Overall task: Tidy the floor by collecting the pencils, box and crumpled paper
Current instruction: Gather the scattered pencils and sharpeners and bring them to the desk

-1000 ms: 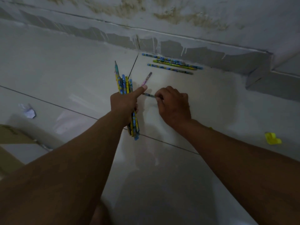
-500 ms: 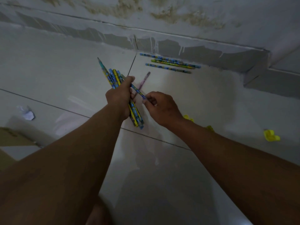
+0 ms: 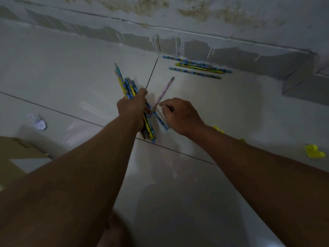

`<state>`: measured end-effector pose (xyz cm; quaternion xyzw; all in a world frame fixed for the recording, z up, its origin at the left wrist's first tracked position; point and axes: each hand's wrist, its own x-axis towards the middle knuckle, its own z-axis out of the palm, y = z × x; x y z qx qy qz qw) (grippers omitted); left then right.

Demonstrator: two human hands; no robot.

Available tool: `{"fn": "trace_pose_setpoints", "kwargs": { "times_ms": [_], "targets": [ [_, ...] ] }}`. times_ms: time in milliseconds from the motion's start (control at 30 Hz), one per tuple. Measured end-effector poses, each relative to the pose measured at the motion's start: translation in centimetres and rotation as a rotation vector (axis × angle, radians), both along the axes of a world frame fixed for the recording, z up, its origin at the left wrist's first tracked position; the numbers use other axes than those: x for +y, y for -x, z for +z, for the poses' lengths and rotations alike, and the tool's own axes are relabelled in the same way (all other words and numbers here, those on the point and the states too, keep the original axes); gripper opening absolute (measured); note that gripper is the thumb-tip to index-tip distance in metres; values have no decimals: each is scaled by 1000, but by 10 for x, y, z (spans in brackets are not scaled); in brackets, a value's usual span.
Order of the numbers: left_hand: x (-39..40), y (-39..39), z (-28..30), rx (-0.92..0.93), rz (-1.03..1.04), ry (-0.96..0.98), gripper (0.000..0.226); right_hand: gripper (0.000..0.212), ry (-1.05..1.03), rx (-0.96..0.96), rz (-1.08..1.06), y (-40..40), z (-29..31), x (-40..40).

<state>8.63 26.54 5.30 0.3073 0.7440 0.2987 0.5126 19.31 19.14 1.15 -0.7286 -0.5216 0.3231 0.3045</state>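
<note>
Gripping a pencil bundle (image 3: 127, 86), left hand (image 3: 132, 106) (fisted) beside curled right hand (image 3: 179, 115).

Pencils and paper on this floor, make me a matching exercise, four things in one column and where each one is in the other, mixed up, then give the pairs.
Things
1. bundle of pencils
2. pink pencil
3. white crumpled paper
4. row of pencils

Places
A. on the floor along the base of the wall
B. on the floor at far left, near the cardboard box
C. gripped in the left hand
D. on the floor, its near end at the right hand

Pairs: 1-C, 2-D, 3-B, 4-A
</note>
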Motion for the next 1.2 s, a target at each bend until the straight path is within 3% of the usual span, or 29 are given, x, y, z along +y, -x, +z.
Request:
{"fn": "trace_pose_setpoints", "kwargs": {
  "times_ms": [367,567,667,800,867,1000,1100,1200],
  "targets": [
    [18,16,-4,-26,-12,66,34,48,88,-443,245,0,-18,33],
    [14,23,-3,-143,4,74,17,27,-18,-494,197,-3,-23,32],
    [9,18,-2,-266,52,59,23,15,-61,-531,211,-7,-21,26],
    [9,11,-4,-76,53,37,30,13,-33,-579,294,-21,-19,10],
    [8,6,-5,-76,43,8,36,13,-37,-597,288,-29,-20,1],
    [4,-11,-2,-108,-46,-7,43,15,-15,-462,76,-42,-16,-13],
    [0,-24,-2,-94,-124,-12,45,14,38,-212,-202,-43,-4,-10],
    [-8,-38,0,-80,-175,-19,42,12,61,-12,-344,-42,7,-4]
  ]
}}
